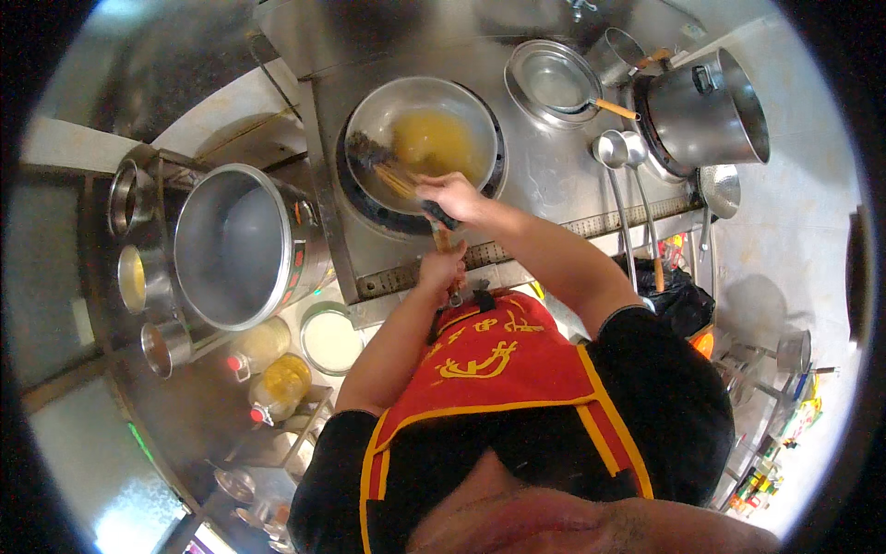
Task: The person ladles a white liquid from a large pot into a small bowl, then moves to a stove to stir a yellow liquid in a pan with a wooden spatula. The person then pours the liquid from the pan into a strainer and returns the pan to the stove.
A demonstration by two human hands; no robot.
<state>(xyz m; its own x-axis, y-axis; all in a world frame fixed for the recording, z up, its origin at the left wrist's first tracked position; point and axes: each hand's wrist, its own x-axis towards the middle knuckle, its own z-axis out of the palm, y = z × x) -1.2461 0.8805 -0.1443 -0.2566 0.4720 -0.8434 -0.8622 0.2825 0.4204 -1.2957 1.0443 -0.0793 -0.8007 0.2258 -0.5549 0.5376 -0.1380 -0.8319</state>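
A round steel wok sits over a dark burner ring on the stainless steel stove top. Cloudy yellow liquid lies in its bowl. My left hand is closed around the wok's handle, close to my red apron. Above it, my right hand grips a bamboo wok brush. The brush slants left, and its dark, frayed bristles are inside the wok, by the left wall. My fingers hide part of the brush handle.
Right of the wok are a strainer on a round pan, steel ladles, a tall stockpot and a perforated skimmer. A big steel barrel stands left, with oil jugs and a tub of white contents below.
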